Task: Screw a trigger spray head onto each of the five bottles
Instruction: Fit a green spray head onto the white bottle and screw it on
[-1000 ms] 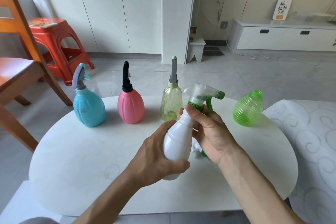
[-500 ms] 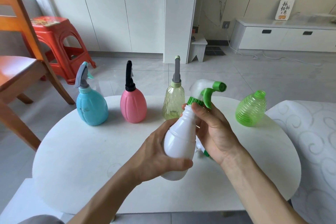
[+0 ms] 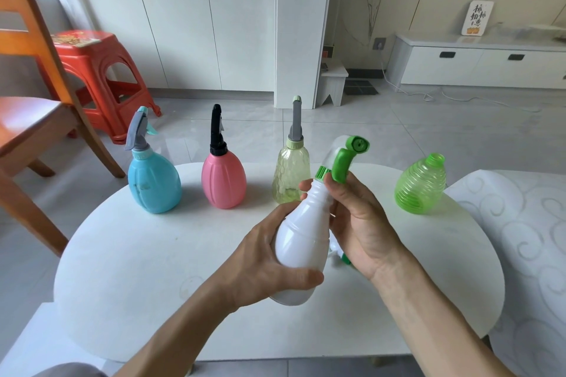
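Observation:
My left hand (image 3: 263, 263) grips the body of a white bottle (image 3: 301, 242), held tilted above the white table (image 3: 128, 269). My right hand (image 3: 361, 223) pinches the green collar of the clear-and-green trigger spray head (image 3: 343, 162) sitting on the bottle's neck. At the back stand a blue bottle (image 3: 153, 184), a pink bottle (image 3: 223, 180) and a pale yellow bottle (image 3: 291, 177), each with a spray head on. A green ribbed bottle (image 3: 421, 190) stands at the right with its neck open. Another white-and-green spray head (image 3: 340, 255) lies on the table, mostly hidden behind my right hand.
A wooden chair (image 3: 33, 107) stands left of the table, with a red plastic stool (image 3: 98, 76) behind it. A white patterned cushion (image 3: 520, 254) adjoins the table on the right. White cabinets and a low TV unit (image 3: 477, 64) line the far wall.
The spray head has turned on the white bottle's neck, so its green nozzle now faces toward me. My right fingers have shifted around the collar. The left hand keeps its grip.

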